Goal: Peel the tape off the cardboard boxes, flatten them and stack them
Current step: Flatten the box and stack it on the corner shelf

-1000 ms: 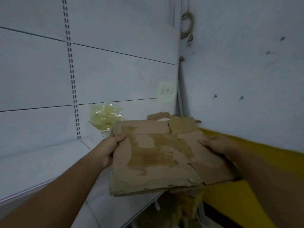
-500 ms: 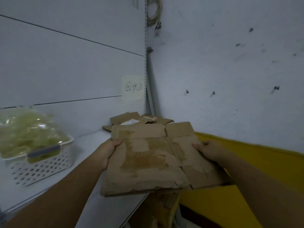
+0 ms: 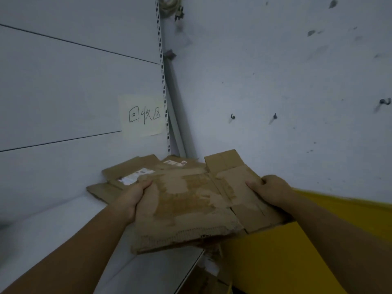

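- our left hand (image 3: 135, 196) grips the left edge of the flattened cardboard box (image 3: 191, 211), thumb on top, fingers hidden beneath.
- our right hand (image 3: 269, 189) grips the right-hand flaps, thumb lying on the upper face.
- we hold the box flat in the air between both hands, over the near edge of the white shelf (image 3: 53, 225); its top face is torn and patchy.
- just behind it, a stack of flattened boxes (image 3: 127, 172) lies on the shelf in the corner, one bearing a white label.
- a paper note (image 3: 142, 115) with handwritten characters sticks to the panel above the stack.
- a yellow band (image 3: 286, 262) runs low along the right wall.
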Demonstrator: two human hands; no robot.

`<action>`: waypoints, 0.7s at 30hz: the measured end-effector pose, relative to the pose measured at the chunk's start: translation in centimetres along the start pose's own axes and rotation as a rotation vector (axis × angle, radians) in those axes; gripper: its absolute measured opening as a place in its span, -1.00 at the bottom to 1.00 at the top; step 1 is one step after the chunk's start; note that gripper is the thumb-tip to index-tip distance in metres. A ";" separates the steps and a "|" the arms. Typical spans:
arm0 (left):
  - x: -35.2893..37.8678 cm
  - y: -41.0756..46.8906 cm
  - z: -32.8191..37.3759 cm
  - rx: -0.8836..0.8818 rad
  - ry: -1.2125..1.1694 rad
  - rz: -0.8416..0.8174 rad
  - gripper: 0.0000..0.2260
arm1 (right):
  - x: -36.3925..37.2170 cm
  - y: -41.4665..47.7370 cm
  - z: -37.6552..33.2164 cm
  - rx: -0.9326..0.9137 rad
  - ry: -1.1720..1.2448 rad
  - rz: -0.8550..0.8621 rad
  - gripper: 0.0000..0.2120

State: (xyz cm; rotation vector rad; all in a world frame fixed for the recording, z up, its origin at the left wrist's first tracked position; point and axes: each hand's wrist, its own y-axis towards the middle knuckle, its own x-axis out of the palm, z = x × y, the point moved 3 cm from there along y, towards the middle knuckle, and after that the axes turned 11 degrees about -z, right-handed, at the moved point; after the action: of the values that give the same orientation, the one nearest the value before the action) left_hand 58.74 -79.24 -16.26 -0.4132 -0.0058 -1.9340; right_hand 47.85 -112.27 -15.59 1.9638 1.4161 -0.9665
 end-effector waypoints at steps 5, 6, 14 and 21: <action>2.7 3.7 0.0 0.036 -0.032 0.084 -0.75 | -2.0 8.9 2.1 -0.104 -0.113 0.003 -0.59; 2.9 4.1 0.1 0.049 -0.042 0.100 -0.74 | -2.1 10.6 2.1 -0.130 -0.122 -0.007 -0.59; -1.0 4.2 2.5 0.157 0.000 0.340 -0.75 | 2.6 21.8 -4.2 -0.384 -0.117 -0.118 -0.59; -7.9 6.0 5.0 0.287 0.029 0.470 -0.74 | 7.4 28.4 -12.6 -0.586 -0.124 -0.310 -0.62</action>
State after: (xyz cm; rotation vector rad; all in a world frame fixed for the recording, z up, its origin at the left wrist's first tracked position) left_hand 68.19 -73.60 -15.01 -0.1730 -0.1532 -1.4473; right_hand 79.36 -107.36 -13.63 1.2646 1.7216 -0.6746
